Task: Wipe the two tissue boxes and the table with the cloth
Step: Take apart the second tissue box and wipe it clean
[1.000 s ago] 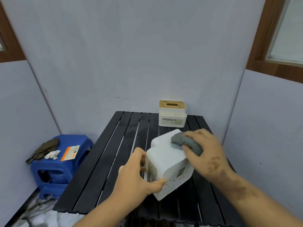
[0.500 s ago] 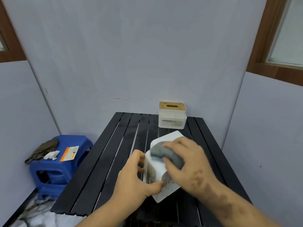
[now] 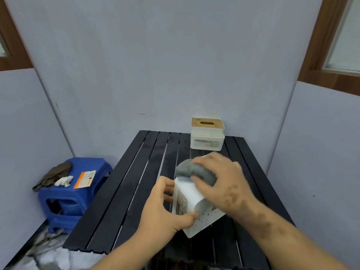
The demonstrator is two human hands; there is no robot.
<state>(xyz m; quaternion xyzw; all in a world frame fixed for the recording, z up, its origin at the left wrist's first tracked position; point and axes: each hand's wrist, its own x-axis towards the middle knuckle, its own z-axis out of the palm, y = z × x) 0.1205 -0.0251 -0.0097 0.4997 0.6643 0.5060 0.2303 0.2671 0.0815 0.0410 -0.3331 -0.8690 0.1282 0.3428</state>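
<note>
Cloth (image 3: 196, 172) slid left along tilted tissue box (image 3: 190, 199); right hand (image 3: 224, 182) fingers curled gripping it; black slatted table (image 3: 136, 182), grey walls.

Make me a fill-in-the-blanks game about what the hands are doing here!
1. The right hand rubs a grey ____ on the tilted tissue box.
2. The left hand ____ that box.
3. The other tissue box has a ____-coloured lid.
4. The stool beside the table is ____.

Missing words: cloth; holds; wood; blue
</note>
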